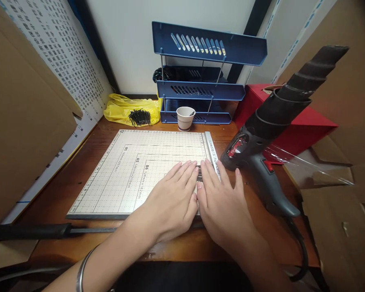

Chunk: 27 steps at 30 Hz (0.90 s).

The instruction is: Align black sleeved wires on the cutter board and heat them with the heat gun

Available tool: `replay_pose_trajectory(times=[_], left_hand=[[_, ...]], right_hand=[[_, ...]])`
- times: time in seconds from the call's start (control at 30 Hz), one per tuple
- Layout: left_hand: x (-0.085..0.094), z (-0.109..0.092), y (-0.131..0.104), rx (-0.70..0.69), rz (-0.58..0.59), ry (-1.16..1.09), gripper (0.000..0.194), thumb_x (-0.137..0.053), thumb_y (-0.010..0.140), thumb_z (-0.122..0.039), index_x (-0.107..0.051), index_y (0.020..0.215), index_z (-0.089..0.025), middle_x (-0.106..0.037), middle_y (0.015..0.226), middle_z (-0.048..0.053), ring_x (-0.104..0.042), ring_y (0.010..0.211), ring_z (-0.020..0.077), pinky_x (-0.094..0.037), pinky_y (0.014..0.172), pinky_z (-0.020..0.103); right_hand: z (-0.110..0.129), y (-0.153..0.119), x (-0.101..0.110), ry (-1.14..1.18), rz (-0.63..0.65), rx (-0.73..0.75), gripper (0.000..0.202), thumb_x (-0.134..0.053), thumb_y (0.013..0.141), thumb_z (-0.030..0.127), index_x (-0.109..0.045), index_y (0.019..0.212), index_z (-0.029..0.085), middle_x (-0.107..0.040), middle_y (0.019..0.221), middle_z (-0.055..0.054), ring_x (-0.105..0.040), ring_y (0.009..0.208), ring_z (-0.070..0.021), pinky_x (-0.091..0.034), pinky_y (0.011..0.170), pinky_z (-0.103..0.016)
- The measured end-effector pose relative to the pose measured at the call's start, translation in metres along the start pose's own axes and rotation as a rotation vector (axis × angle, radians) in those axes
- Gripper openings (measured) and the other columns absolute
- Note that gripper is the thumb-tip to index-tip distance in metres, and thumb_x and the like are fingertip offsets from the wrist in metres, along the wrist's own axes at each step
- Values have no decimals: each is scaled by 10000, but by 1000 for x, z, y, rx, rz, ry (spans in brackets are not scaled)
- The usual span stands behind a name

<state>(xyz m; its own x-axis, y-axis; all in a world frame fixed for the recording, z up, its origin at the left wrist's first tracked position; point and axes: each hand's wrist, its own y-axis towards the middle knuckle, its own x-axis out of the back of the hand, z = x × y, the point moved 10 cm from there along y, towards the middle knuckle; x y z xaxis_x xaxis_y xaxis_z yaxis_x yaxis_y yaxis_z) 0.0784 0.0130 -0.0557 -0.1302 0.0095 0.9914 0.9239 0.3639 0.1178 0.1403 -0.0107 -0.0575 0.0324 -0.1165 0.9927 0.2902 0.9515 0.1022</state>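
My left hand (174, 194) lies palm down on the right part of the paper cutter's gridded board (109, 178), its fingers stretched out. Beside it, my right hand (223, 198) also lies flat, fingers extended and slightly spread over the board's printed right edge strip (212, 150). In the narrow gap between the hands, some thin black strips (200, 174) show; the rest of them is hidden under the fingers. The cutter's black-handled arm (30, 232) points left along the front of the board.
A heat gun (261, 134) stands nozzle up at the right, near a red box (304, 129). Behind the board are a paper cup (185, 121), a blue tiered tray (200, 91), and a yellow plastic bag (115, 107) with a pile of short black pieces (140, 117). Cardboard flanks both sides.
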Motion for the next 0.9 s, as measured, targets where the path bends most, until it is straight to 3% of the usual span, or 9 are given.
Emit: replay_pose_trajectory(times=[0.13,0.23,0.3,0.37,0.43,0.5,0.6,0.9], left_hand=[[-1,-3,0,-2,-3,8,604,-271,1036,-304,-344,1537,26,-279,1622,223,-225,1531,314,-203,1259,458],[-1,-5,2,0,-24,16,613,-266,1037,-317,-366,1520,48,-290,1610,252,-233,1525,338,-198,1257,471],[-2,-6,2,-9,-37,20,620,-261,1040,-325,-370,1512,63,-296,1604,269,-234,1523,347,-188,1259,464],[-2,-8,3,-24,-46,22,632,-256,1044,-338,-367,1508,76,-300,1598,283,-233,1521,354,-180,1261,459],[-3,-10,5,-45,-49,15,639,-249,1049,-353,-361,1511,74,-303,1600,282,-229,1523,351,-170,1264,451],[-4,-12,6,-59,-46,3,647,-250,1052,-375,-356,1517,63,-301,1606,273,-226,1527,345,-164,1265,442],[-5,-12,8,-48,-32,-15,660,-257,1051,-403,-345,1527,47,-280,1621,258,-213,1533,341,-169,1264,443],[-9,-11,8,-30,5,-61,664,-255,1050,-408,-311,1549,26,-231,1646,230,-173,1547,328,-185,1258,456]], right_hand=[[-6,2,3,129,2,46,563,-277,1006,249,-378,1548,133,-326,1623,-35,-254,1519,-331,-145,1211,-668],[-17,3,24,302,-209,98,549,-394,973,240,-440,1492,69,-462,1551,-107,-376,1463,-277,-336,1192,-477],[-31,0,42,371,-381,76,396,-481,945,234,-625,1291,105,-649,1326,-111,-576,1253,-226,-461,1061,-354],[-43,-2,51,371,-451,36,207,-561,908,228,-716,1031,170,-716,996,-57,-653,944,-185,-510,870,-307],[-48,-2,47,371,-386,18,104,-622,866,222,-722,889,207,-656,788,-7,-614,744,-155,-481,701,-287],[-49,0,37,397,-265,9,77,-651,836,208,-724,851,224,-616,733,17,-588,677,-135,-437,625,-278],[-55,-1,26,389,-191,-51,109,-632,835,187,-724,805,236,-616,741,24,-579,672,-128,-406,618,-284],[-58,2,18,392,-153,-101,161,-600,867,198,-734,783,227,-628,776,12,-564,664,-123,-386,624,-287]])
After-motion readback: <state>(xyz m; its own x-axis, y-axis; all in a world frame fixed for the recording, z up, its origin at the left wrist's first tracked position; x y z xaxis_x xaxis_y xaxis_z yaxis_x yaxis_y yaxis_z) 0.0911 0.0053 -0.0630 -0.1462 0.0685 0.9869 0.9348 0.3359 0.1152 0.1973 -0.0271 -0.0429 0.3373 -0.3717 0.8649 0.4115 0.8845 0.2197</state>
